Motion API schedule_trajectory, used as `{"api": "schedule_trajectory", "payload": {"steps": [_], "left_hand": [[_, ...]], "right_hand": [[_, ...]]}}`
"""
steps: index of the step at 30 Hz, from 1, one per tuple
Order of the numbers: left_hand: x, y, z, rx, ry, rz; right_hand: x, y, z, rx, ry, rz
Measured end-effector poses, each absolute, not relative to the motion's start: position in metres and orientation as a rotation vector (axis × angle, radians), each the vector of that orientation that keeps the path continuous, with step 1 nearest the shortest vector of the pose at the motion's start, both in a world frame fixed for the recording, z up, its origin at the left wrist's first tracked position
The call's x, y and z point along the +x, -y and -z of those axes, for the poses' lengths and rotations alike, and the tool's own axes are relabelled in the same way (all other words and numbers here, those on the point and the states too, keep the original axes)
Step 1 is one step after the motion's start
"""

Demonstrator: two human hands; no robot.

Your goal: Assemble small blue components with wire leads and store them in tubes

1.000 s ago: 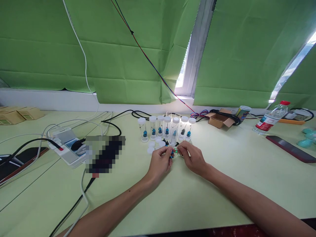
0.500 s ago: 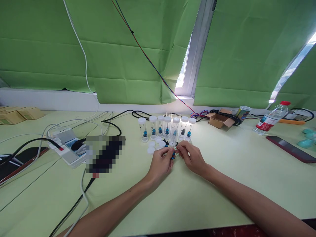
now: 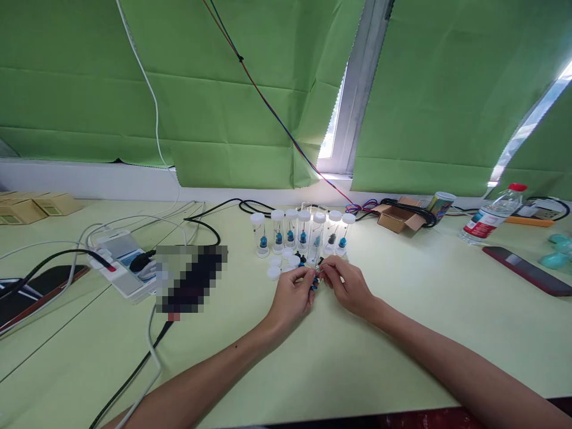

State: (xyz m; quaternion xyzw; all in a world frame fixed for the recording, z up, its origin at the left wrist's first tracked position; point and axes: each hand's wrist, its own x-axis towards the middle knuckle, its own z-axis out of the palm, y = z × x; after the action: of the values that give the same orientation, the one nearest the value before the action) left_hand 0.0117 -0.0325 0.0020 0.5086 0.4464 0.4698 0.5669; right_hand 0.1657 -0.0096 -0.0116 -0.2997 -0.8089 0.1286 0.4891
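My left hand is closed around a small blue part, which shows between its fingertips and is mostly hidden. Close beside it, my right hand pinches at the same spot; what its fingertips hold is too small to make out. Just beyond both hands stands a row of several clear tubes with white caps, most with a blue piece and a thin stem inside. Loose white caps lie left of the fingertips, and small black and blue pieces lie behind them.
To the left, a white power strip with cables sits by a blurred dark object. An open cardboard box, a can, a water bottle and a dark phone-like slab are on the right. Yellowish boxes stand far left.
Both hands keep almost the same place and grip. Only a very slight shift of the whole view and of the fingertips shows.
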Motion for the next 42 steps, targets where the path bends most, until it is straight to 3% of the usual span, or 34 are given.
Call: {"api": "schedule_trajectory", "payload": {"steps": [23,30,42], "left_hand": [[0.010,0.030,0.009,1.339,-1.065,-1.048],[0.010,0.030,0.007,1.272,-1.075,-1.069],[0.013,0.031,0.001,1.177,-1.075,-1.126]], "right_hand": [[0.166,0.010,0.010,-0.899,1.870,-0.660],[0.166,0.010,0.010,-0.923,1.873,-0.547],[0.167,0.007,0.014,-0.703,1.996,-0.090]]}}
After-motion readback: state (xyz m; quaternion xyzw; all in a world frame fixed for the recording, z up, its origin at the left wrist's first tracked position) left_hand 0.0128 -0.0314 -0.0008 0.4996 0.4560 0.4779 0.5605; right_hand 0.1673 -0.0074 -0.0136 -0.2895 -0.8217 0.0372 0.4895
